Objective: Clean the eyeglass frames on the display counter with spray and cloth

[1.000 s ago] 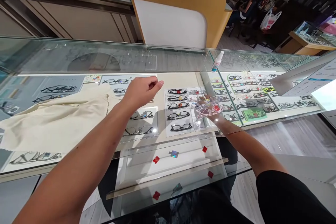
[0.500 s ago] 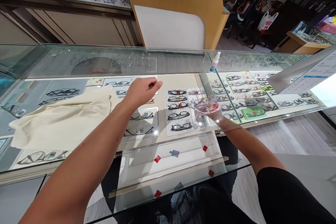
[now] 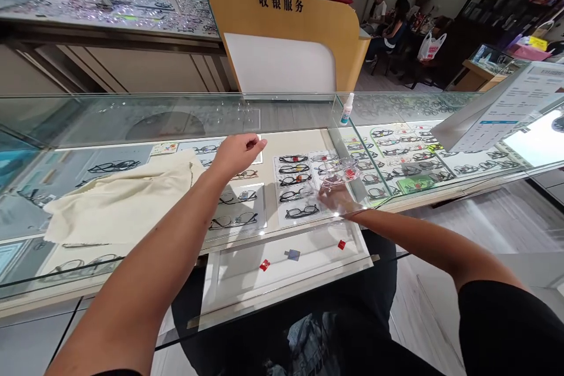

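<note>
Above the glass counter top, at about one o'clock from the person, a clear plastic pair of glasses with a red tag sits on the upturned fingers of the right hand, cradled from below with its glossy, rounded rims toward twelve o'clock. The grip is loose: the fingers curl only lightly under the frame. At eleven o'clock the left hand hovers over the pane with fingers curled in against the thumb; whether anything is pinched there I cannot tell. A soft, creased cream cleaning cloth lies flat at ten o'clock, just beside that wrist. Under the smooth glass, rows of dark-rimmed glasses rest on white cards. A small white spray bottle stands upright toward twelve o'clock near the pane seam. Bare glass stretches along the far edge.
</note>
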`<state>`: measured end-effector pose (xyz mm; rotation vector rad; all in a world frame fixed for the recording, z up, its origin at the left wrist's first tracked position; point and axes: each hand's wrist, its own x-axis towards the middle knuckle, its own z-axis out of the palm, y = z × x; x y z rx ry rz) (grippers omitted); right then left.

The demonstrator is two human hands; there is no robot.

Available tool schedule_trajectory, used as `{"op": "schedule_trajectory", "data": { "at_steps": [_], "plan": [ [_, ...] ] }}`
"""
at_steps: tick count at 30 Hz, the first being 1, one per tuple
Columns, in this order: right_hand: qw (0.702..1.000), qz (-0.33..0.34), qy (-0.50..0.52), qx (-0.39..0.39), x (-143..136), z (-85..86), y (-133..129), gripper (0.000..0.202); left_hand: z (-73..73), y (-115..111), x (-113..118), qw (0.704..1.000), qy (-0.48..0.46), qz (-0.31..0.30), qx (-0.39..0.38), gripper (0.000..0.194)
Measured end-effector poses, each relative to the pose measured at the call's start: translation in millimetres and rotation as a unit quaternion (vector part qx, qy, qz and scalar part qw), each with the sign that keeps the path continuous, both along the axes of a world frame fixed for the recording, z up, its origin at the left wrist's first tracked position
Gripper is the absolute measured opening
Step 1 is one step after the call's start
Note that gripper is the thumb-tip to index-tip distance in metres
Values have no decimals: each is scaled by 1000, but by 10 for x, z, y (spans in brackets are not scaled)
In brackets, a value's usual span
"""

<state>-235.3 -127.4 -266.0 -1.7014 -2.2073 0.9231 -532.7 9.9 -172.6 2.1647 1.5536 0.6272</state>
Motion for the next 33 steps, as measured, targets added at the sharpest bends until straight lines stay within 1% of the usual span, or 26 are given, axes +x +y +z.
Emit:
{"op": "schedule_trajectory", "data": {
  "at_steps": [1, 3, 8, 10, 12, 14, 16, 17, 18, 19, 20, 21, 23, 24, 26, 29, 31, 33],
  "plan": [
    [999, 0, -42, 0, -51, 26, -75, 24, -6, -7, 14, 1000, -2, -7, 3, 40],
    [998, 5, -61, -29, -129, 102, -263, 7, -21, -25, 44, 1000, -5, -26, 9, 38],
    [991, 89, -43, -89, -232, 384, -755, 7, -39, -78, 86, 999, 5, -47, 13, 39],
    [986, 132, -19, -103, -250, 554, -888, 8, -26, -98, 83, 999, 0, -45, 4, 40],
    [980, 173, 21, -92, -237, 792, -953, 8, -4, -114, 77, 999, -7, -39, -5, 39],
    [979, 185, 68, -47, -172, 1104, -918, 8, 18, -125, 76, 999, -10, -33, -11, 38],
    [977, 178, 114, 20, -41, 1443, -756, 8, 33, -126, 80, 999, -9, -30, -13, 38],
    [977, 169, 120, 55, 46, 1597, -623, 9, 36, -123, 81, 999, -9, -29, -12, 39],
    [977, 158, 104, 96, 142, 1725, -460, 8, 37, -118, 80, 999, -9, -29, -11, 39],
    [977, 132, 77, 146, 242, 1820, -272, 7, 34, -110, 77, 999, -9, -30, -10, 39],
    [974, 108, 39, 194, 340, 1876, -65, 8, 30, -100, 70, 999, -10, -30, -10, 40],
    [970, 96, -12, 225, 431, 1891, 149, 10, 25, -88, 59, 999, -12, -31, -10, 41],
    [956, 83, -112, 258, 577, 1819, 565, 12, 16, -62, 31, 999, -15, -28, -7, 41],
    [951, 89, -155, 251, 628, 1747, 750, 12, 16, -49, 16, 1000, -15, -26, -5, 41],
    [945, 100, -205, 234, 687, 1572, 1048, 14, 24, -29, -9, 1000, -11, -24, 0, 41],
    [946, 101, -226, 210, 709, 1341, 1307, 13, 57, -24, -21, 1000, -5, -27, 2, 41],
    [947, 98, -224, 206, 715, 1243, 1384, 13, 79, -37, -14, 1000, -1, -26, -2, 42],
    [949, 94, -220, 206, 731, 1188, 1419, 15, 92, -52, -4, 1000, 0, -27, -8, 42]
  ]
}}
